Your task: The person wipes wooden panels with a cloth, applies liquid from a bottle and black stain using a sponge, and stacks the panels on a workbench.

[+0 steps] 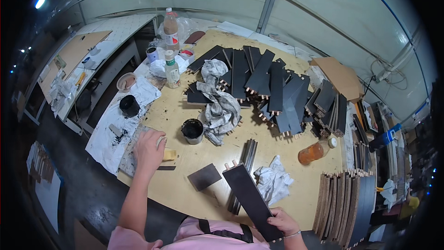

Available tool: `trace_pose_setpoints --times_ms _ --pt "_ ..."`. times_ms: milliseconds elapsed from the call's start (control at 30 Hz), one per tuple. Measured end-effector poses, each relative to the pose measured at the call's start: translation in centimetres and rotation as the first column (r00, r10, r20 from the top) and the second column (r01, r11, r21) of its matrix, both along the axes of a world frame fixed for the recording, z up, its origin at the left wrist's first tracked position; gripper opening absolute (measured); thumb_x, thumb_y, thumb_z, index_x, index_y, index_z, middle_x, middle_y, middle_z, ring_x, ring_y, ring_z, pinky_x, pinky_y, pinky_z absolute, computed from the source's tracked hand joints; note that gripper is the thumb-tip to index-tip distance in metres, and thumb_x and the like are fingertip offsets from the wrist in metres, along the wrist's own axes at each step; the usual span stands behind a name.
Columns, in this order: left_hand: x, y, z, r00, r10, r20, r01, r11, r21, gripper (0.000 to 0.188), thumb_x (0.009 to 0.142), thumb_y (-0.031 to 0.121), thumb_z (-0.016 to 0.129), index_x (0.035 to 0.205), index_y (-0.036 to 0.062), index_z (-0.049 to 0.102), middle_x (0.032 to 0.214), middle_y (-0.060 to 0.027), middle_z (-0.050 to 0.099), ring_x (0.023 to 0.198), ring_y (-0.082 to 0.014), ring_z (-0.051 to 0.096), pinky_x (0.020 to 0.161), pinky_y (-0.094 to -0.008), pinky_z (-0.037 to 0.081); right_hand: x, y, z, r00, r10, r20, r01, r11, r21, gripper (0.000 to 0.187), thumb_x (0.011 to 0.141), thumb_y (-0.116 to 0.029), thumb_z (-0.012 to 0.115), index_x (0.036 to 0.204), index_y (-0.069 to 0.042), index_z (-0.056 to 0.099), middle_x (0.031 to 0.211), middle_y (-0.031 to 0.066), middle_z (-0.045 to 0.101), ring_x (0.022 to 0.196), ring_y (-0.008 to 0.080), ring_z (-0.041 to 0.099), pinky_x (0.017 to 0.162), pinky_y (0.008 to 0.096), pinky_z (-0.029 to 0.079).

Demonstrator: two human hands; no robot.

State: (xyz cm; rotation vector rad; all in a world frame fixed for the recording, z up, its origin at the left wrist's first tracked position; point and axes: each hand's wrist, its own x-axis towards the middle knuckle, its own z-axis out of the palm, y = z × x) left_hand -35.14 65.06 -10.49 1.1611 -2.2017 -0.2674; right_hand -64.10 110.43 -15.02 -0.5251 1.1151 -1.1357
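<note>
My right hand (284, 222) grips the near end of a narrow dark board (249, 199), which slants up over the table's front edge. Pale wooden dowels stick out of the board's far end. My left hand (149, 152) reaches down at the left edge of the table, fingers curled; whatever they close on is hidden. Just right of it lie a small yellow block (169, 155) and a thin dark strip (166, 168). A dark square sheet (204, 177) lies between my hands, with a bundle of dark strips (249, 157) and a crumpled stained rag (274, 180) beyond the held board.
A heap of dark dowelled boards (240, 74) covers the back of the table (185, 194). Two black-stained cups (192, 132) (129, 106), a clear bottle (172, 69) and an orange-liquid bottle (317, 152) stand or lie around. More boards (340, 208) are stacked at the right.
</note>
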Motion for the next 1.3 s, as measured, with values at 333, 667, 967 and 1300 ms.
trace_pose_setpoints --times_ms 333,667,967,1300 --pt "-10.1 9.5 7.7 0.667 -0.654 -0.355 0.740 0.637 0.215 0.030 0.084 0.009 0.085 0.114 0.0058 0.082 0.121 -0.0105 0.077 0.121 -0.0319 0.064 0.110 -0.0447 0.048 0.6 1.4 1.3 0.992 -0.015 -0.122 0.020 0.999 0.036 0.036 0.102 -0.015 0.077 0.131 0.007 0.077 0.117 0.0069 0.082 0.105 0.0115 0.071 0.097 0.0294 0.057" --pt "-12.3 10.1 5.9 0.551 -0.794 -0.256 0.834 0.520 0.182 0.010 0.081 0.010 0.088 0.088 0.0045 0.081 0.109 -0.0039 0.080 0.107 -0.0278 0.069 0.102 -0.0412 0.051 0.3 2.0 1.9 0.960 0.029 -0.278 -0.010 0.997 0.072 0.037 0.104 -0.019 0.078 0.132 0.005 0.077 0.112 0.0021 0.080 0.101 0.0077 0.066 0.093 0.0281 0.056" --pt "-13.1 6.9 2.6 0.628 -0.593 -0.503 0.778 0.497 0.385 0.017 0.084 0.013 0.089 0.096 0.0048 0.081 0.114 -0.0062 0.080 0.111 -0.0286 0.070 0.103 -0.0451 0.052 0.2 3.6 1.5 0.965 0.018 -0.262 -0.005 0.999 0.048 0.037 0.105 -0.017 0.077 0.135 0.005 0.076 0.119 0.0040 0.081 0.104 0.0090 0.069 0.095 0.0277 0.056" --pt "-14.5 12.0 2.4 0.473 -0.817 -0.331 0.880 0.422 0.217 0.032 0.077 0.020 0.093 0.104 0.0057 0.084 0.129 -0.0071 0.080 0.124 -0.0300 0.069 0.109 -0.0483 0.048 0.5 4.7 0.9 0.962 -0.058 -0.265 0.083 0.993 0.085 0.034 0.103 -0.014 0.080 0.132 0.004 0.077 0.111 0.0027 0.081 0.099 0.0081 0.067 0.090 0.0268 0.055"
